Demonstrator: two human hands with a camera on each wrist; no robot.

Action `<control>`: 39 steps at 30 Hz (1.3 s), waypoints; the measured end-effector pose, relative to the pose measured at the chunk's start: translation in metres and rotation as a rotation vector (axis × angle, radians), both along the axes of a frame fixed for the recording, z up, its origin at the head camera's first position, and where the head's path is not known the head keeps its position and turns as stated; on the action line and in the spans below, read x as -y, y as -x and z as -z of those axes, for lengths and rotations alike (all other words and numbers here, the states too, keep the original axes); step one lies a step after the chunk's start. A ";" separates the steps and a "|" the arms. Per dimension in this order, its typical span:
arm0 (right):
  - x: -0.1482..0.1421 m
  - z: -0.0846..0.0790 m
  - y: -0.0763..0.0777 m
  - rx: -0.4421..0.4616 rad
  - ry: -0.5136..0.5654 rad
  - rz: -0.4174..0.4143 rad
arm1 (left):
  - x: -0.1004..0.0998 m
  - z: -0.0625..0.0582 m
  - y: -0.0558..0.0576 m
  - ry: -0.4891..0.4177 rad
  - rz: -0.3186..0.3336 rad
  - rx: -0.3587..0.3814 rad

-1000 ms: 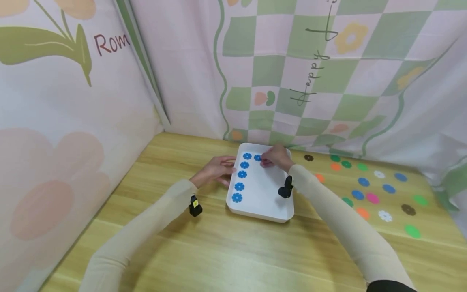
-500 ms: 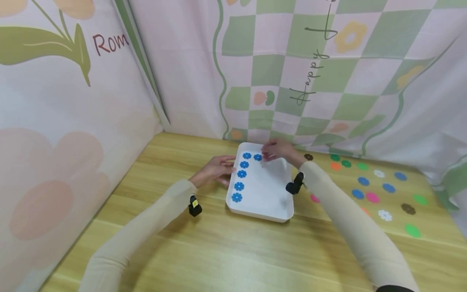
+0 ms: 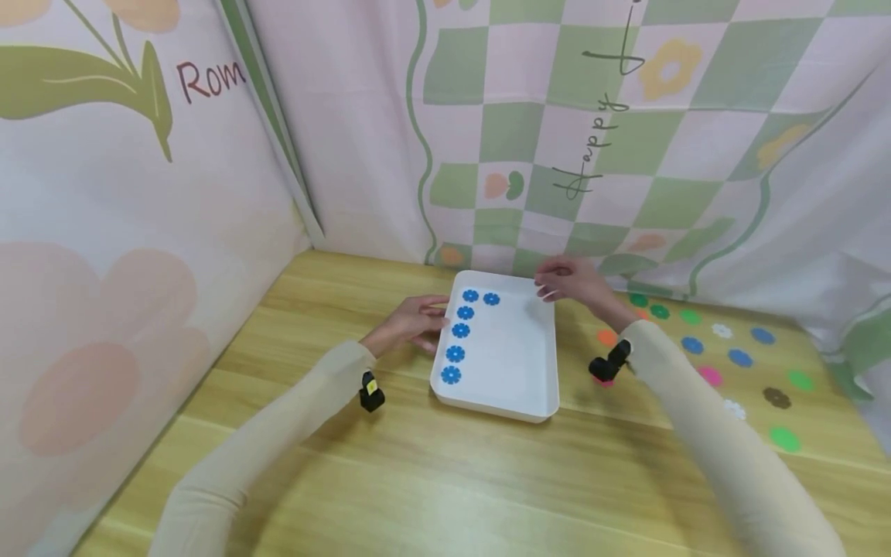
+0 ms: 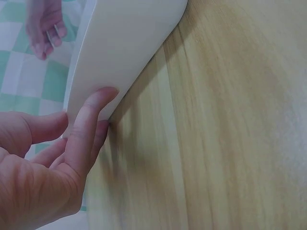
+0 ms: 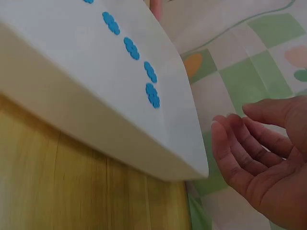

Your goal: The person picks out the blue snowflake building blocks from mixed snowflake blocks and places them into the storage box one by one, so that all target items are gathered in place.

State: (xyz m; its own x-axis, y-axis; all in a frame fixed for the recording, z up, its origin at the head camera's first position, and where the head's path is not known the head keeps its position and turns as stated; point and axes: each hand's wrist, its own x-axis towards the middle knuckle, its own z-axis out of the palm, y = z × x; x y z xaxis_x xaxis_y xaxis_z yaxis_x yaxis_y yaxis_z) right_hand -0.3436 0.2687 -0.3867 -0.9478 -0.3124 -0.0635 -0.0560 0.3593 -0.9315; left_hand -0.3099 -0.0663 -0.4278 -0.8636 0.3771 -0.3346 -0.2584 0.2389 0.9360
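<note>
Tray (image 3: 508,356) holds six blue discs (image 3: 461,330), left grip (image 3: 415,319) relaxed against it, right grip (image 3: 572,280) slack.

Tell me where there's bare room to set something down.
Inside the white tray, between the blue pieces and right rim; also the table nearside of it, between left sleeve and right sleeve. Crowded: the table's right side, strewn with coloured discs.

— How is the white tray (image 3: 504,352) placed?
— It is laid flat on the wooden table (image 3: 418,480), and its left wall is touched by the left hand (image 3: 412,319).
— And the blue flower-shaped pieces (image 3: 461,330)?
— Six are seen inside: five are lined along the left side, one is set beside the farthest.
</note>
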 end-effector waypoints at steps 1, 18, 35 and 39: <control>-0.005 -0.001 -0.002 -0.005 -0.005 -0.001 | 0.000 0.000 0.000 0.002 0.000 -0.001; -0.107 0.012 -0.032 -0.134 -0.102 0.036 | 0.002 0.001 -0.001 0.005 -0.005 -0.001; -0.194 0.039 -0.068 -0.244 -0.319 -0.041 | 0.002 0.001 0.000 0.009 0.005 -0.002; -0.211 0.041 -0.080 -0.199 -0.357 -0.044 | 0.002 0.001 0.000 0.006 0.005 -0.003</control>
